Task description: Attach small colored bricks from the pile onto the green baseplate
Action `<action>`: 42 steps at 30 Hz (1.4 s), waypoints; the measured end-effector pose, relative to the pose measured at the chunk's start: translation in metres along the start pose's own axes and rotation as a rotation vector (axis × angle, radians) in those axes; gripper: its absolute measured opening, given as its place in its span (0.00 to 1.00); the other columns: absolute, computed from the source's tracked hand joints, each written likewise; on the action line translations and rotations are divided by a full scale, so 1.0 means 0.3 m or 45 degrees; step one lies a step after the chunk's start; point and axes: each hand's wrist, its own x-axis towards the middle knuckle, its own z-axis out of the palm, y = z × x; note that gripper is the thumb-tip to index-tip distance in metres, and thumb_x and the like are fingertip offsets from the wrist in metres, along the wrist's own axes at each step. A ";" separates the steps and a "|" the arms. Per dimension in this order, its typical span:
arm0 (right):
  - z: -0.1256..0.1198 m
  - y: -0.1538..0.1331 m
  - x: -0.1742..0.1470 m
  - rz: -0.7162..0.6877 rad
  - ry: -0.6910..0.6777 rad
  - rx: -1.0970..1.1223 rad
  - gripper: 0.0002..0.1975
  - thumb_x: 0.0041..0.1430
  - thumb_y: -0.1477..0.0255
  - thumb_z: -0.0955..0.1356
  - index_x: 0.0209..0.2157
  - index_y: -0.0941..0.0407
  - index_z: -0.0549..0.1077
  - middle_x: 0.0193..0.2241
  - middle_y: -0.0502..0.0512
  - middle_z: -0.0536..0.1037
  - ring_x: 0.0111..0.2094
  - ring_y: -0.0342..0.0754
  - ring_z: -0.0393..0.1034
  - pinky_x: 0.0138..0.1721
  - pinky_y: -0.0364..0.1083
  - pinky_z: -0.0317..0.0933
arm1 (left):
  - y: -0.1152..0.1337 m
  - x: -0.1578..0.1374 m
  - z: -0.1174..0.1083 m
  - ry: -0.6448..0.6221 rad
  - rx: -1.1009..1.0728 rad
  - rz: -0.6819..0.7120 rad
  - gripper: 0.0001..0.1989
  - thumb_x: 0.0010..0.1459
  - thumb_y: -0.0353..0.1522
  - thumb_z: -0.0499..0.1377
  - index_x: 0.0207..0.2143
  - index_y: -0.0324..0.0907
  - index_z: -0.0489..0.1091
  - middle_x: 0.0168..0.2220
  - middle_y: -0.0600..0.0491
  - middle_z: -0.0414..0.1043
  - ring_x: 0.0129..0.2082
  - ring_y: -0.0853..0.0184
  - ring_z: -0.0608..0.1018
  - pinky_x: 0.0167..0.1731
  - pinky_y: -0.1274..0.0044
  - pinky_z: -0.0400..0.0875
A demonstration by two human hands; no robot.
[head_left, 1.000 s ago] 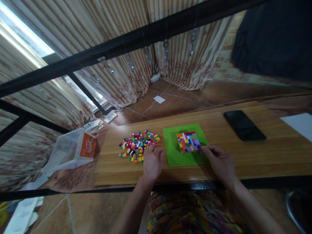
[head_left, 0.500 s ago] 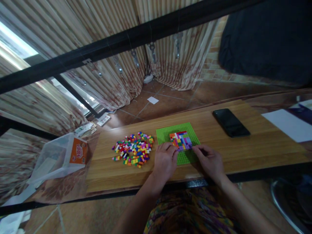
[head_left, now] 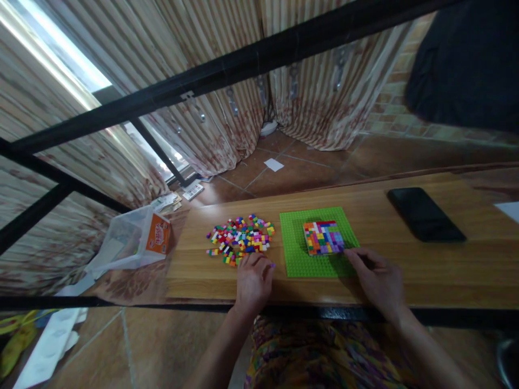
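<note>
"Where the wooden board (head_left: pixel 227 283) is bounded by its front edge, how much room is left?"

"A bare strip is left along that edge, and a narrower gap is kept between the loose bricks (head_left: pixel 243 237) and the green baseplate (head_left: pixel 295 265). To the right of the baseplate a wider stretch of wood is left open, up to where a black phone (head_left: pixel 425 214) is laid."

"And the brick block (head_left: pixel 324 237)?"

"It is set near the middle of the baseplate, with green studs left uncovered all round."

"How is the left hand (head_left: pixel 254 278) held?"

"Its fingers are curled at the near edge of the loose bricks, and a small purple brick (head_left: pixel 273 265) is pinched at the thumb's tip."

"The right hand (head_left: pixel 379 281)?"

"Its thumb and forefinger are drawn together at the block's near right corner; whether the block is gripped or merely touched cannot be told."

"And the pose?"

"Both forearms (head_left: pixel 221 346) are reached over the front edge, well apart; the left hand is turned back upward, the right is angled inward."
</note>
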 end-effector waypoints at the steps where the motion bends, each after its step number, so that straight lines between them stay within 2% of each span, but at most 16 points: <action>1: -0.001 0.002 0.001 0.001 -0.001 -0.007 0.17 0.53 0.55 0.68 0.30 0.54 0.78 0.29 0.53 0.80 0.31 0.50 0.74 0.32 0.45 0.65 | -0.009 -0.007 -0.002 0.014 0.031 -0.019 0.04 0.58 0.29 0.59 0.31 0.44 0.74 0.36 0.51 0.73 0.39 0.63 0.73 0.42 0.69 0.65; 6: -0.003 0.011 0.004 0.028 0.021 -0.058 0.18 0.52 0.53 0.68 0.31 0.54 0.78 0.29 0.52 0.81 0.32 0.52 0.75 0.33 0.46 0.65 | -0.037 -0.019 0.008 0.071 0.064 -0.072 0.03 0.55 0.31 0.62 0.33 0.45 0.75 0.39 0.51 0.74 0.40 0.62 0.72 0.44 0.67 0.65; 10: -0.004 0.014 0.002 0.050 0.026 -0.085 0.18 0.52 0.53 0.68 0.31 0.54 0.78 0.29 0.52 0.81 0.33 0.53 0.75 0.34 0.47 0.65 | -0.078 -0.047 -0.013 0.138 0.055 -0.111 0.10 0.52 0.31 0.65 0.39 0.45 0.74 0.41 0.50 0.73 0.43 0.61 0.72 0.48 0.65 0.66; 17: -0.006 0.017 0.002 0.023 0.020 -0.104 0.17 0.52 0.54 0.68 0.32 0.53 0.78 0.30 0.51 0.81 0.33 0.53 0.75 0.34 0.48 0.65 | -0.157 -0.112 -0.083 0.125 0.057 -0.196 0.13 0.53 0.24 0.59 0.41 0.45 0.73 0.42 0.50 0.72 0.45 0.61 0.73 0.46 0.66 0.70; 34: -0.007 0.024 0.006 -0.017 0.040 -0.153 0.19 0.51 0.51 0.67 0.30 0.52 0.78 0.28 0.52 0.80 0.32 0.55 0.74 0.32 0.49 0.65 | -0.158 -0.113 -0.070 0.122 -0.087 -0.199 0.09 0.54 0.23 0.56 0.34 0.44 0.72 0.36 0.53 0.74 0.40 0.64 0.75 0.43 0.70 0.70; 39: -0.010 0.042 0.009 0.034 0.008 -0.185 0.21 0.50 0.49 0.66 0.31 0.52 0.78 0.30 0.53 0.81 0.34 0.58 0.75 0.33 0.51 0.64 | -0.191 -0.090 -0.072 0.254 0.039 -0.257 0.11 0.54 0.22 0.55 0.38 0.43 0.71 0.37 0.51 0.74 0.41 0.62 0.75 0.44 0.68 0.70; 42: -0.011 0.049 0.010 0.025 -0.002 -0.173 0.20 0.51 0.50 0.67 0.31 0.52 0.78 0.30 0.53 0.81 0.34 0.57 0.75 0.32 0.50 0.64 | -0.206 -0.073 -0.084 0.226 0.141 -0.256 0.14 0.52 0.22 0.56 0.40 0.42 0.71 0.38 0.50 0.74 0.41 0.61 0.74 0.44 0.67 0.70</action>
